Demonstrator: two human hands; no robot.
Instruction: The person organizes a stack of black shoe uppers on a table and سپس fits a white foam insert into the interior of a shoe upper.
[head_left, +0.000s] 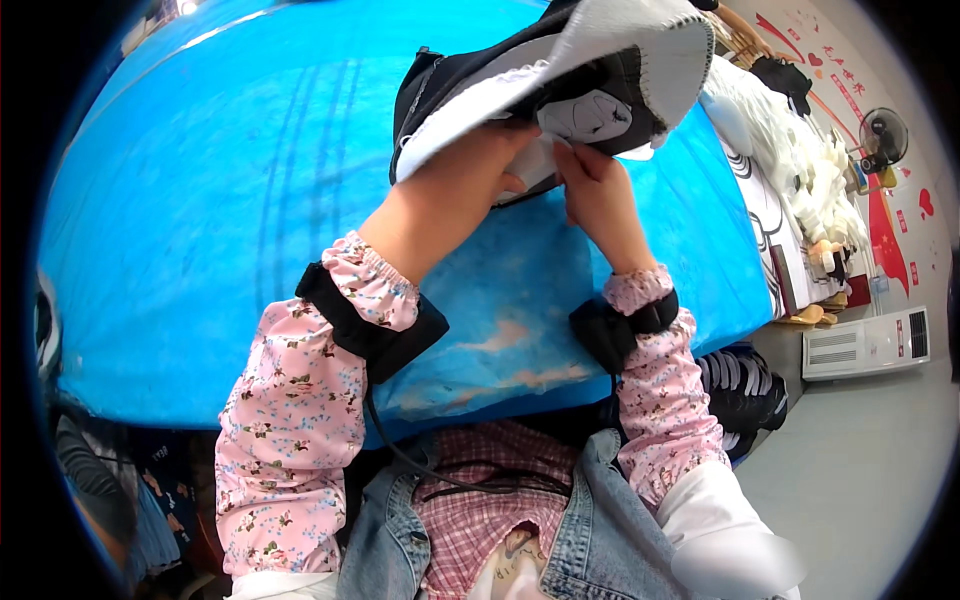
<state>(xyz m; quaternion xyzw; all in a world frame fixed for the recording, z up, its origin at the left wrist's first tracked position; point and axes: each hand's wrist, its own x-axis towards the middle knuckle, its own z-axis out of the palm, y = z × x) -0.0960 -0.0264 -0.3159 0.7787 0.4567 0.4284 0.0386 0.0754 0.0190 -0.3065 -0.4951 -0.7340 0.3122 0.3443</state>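
Above the far side of the table I hold up a black-and-white sewn fabric piece (610, 60) with a dark overcast edge along its white flap. A white patch with a thin black line drawing (587, 117) shows on its inner side. My left hand (455, 190) is closed on the lower left edge, its fingertips partly hidden by the fabric. Close beside it, my right hand (598, 185) pinches a small white bit of the piece between thumb and forefinger. Black bands with boxes circle both wrists over floral sleeves.
A blue sheet (220, 210) covers the large table. Along its right side lie heaps of white fabric (790, 130) and a black cloth (783, 82). Farther right are a fan (883, 138) and a white upright unit (866, 344). Dark bundled goods (742, 390) sit below the table's right edge.
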